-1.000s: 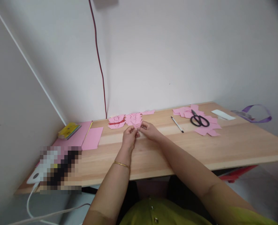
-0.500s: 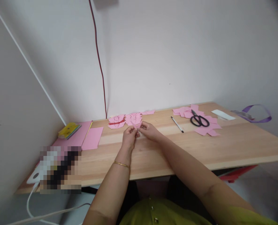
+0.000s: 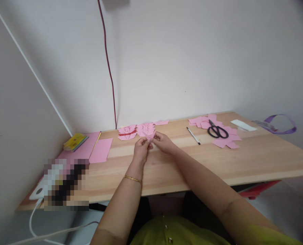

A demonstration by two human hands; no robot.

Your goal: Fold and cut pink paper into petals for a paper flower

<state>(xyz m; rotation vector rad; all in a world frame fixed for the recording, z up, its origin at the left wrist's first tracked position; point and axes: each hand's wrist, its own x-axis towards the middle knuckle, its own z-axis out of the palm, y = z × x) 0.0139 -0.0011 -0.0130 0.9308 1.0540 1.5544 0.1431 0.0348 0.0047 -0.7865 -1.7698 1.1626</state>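
Note:
My left hand (image 3: 141, 148) and my right hand (image 3: 161, 142) meet over the middle of the wooden table (image 3: 256, 156). Both pinch a small folded pink paper piece (image 3: 150, 137) between their fingertips. A gold bangle (image 3: 132, 178) sits on my left wrist. Just behind my hands lie folded pink paper shapes (image 3: 145, 128) and another with a red strip (image 3: 127, 132).
Black scissors (image 3: 217, 130) lie on pink paper scraps (image 3: 229, 142) at the right, with a pen (image 3: 193, 135) beside them. Pink sheets (image 3: 101, 150) and a yellow pad (image 3: 75, 142) sit at the left. A white slip (image 3: 242, 125), purple ribbon (image 3: 281, 124) and red cable (image 3: 109, 75) are also present.

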